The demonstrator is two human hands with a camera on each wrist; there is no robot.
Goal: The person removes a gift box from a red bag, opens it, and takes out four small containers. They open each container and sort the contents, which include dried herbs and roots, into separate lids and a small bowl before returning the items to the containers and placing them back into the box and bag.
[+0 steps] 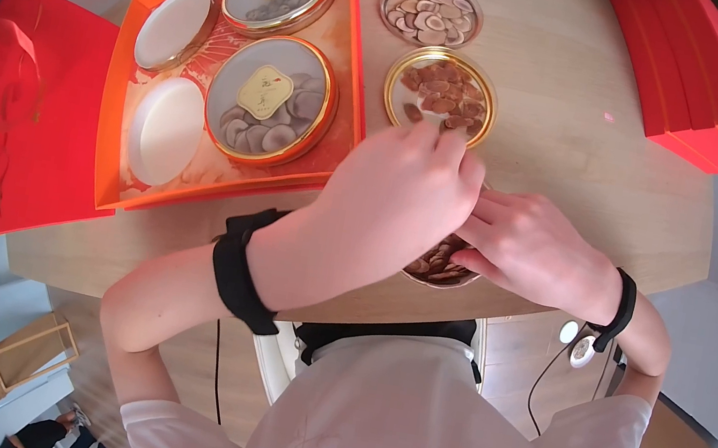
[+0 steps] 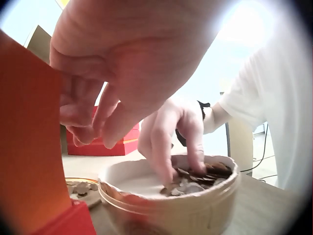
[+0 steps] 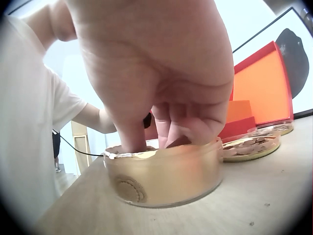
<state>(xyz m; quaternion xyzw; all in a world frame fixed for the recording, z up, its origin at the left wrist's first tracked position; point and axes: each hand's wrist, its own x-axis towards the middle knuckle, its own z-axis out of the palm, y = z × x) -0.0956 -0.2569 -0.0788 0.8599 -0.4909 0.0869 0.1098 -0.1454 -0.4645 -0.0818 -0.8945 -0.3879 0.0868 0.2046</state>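
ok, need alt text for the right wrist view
A right hand dips its fingers into a round gold-toned tub on a wooden table. Behind, to the right, are shallow dishes and an orange-and-red box; a white shirt fills the left edge.

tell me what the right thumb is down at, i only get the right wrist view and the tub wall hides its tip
Observer: From the left wrist view, the right hand has its thumb tip down at the dark slices in the tub.
Operator: ok what's inside the orange box, i can't see in
Observer: The head view shows round containers with labels on their tops.
Operator: anything over on the far right of the table
Observer: Yes, the head view shows red boxes there.
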